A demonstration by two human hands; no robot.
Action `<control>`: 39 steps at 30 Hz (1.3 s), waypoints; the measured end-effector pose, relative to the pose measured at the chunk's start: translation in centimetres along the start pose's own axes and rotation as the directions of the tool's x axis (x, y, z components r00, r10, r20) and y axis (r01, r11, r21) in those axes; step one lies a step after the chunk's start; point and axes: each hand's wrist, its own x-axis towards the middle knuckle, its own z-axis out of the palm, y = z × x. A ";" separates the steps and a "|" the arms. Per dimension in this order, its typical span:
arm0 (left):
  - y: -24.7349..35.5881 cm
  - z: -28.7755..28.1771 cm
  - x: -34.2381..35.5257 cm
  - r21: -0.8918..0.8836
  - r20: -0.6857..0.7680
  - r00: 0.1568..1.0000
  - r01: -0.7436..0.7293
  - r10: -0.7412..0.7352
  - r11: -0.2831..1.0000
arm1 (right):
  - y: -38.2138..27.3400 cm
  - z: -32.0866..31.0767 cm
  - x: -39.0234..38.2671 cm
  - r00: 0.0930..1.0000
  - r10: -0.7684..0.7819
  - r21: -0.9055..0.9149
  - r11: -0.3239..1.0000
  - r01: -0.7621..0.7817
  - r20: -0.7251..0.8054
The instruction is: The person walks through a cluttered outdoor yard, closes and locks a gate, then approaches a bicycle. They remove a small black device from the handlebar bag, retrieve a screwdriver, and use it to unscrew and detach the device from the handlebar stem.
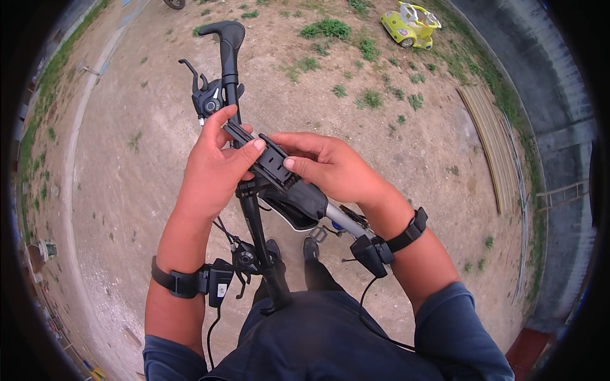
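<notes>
A black slotted clamp-like holder, perhaps a phone mount (273, 162), sits over the middle of a bicycle's black handlebar (252, 219). My left hand (213, 168) pinches its left side, with the thumb on top and the index finger stretched up past it. From the other side, my right hand (333, 166) grips the right edge between thumb and fingers. My fingers hide how the holder meets the bar. Beyond my left hand are a brake lever with shifter (208, 98) and the far grip (232, 47). The near brake and shifter unit (246, 257) hangs by my left forearm.
The silver bicycle frame (346, 222) and a pedal (319, 235) lie below my right hand. My feet stand on bare dirt. A yellow-green toy car (410, 26), stacked boards (486, 146) and a grey wall (546, 82) are farther off.
</notes>
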 end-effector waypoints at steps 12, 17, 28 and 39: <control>-2.7 -2.4 -5.1 -0.160 -0.072 0.985 0.141 -0.154 0.977 | 0.8 -0.2 0.2 0.979 -0.153 -0.358 0.914 0.192 0.132; -4.4 -1.1 -8.7 -0.237 -0.170 0.962 0.169 -0.212 0.957 | 1.3 2.2 -2.0 0.968 -0.135 -0.450 0.893 0.027 -0.210; -6.4 4.0 -12.5 -0.467 0.099 0.904 0.411 -0.416 0.783 | 4.5 3.9 -4.0 0.844 0.159 -0.105 0.964 -0.245 -0.511; -8.4 6.8 -11.7 -0.437 0.292 0.882 0.467 -0.370 0.769 | 2.4 4.6 -7.0 0.900 0.068 -0.486 0.823 -0.294 -0.429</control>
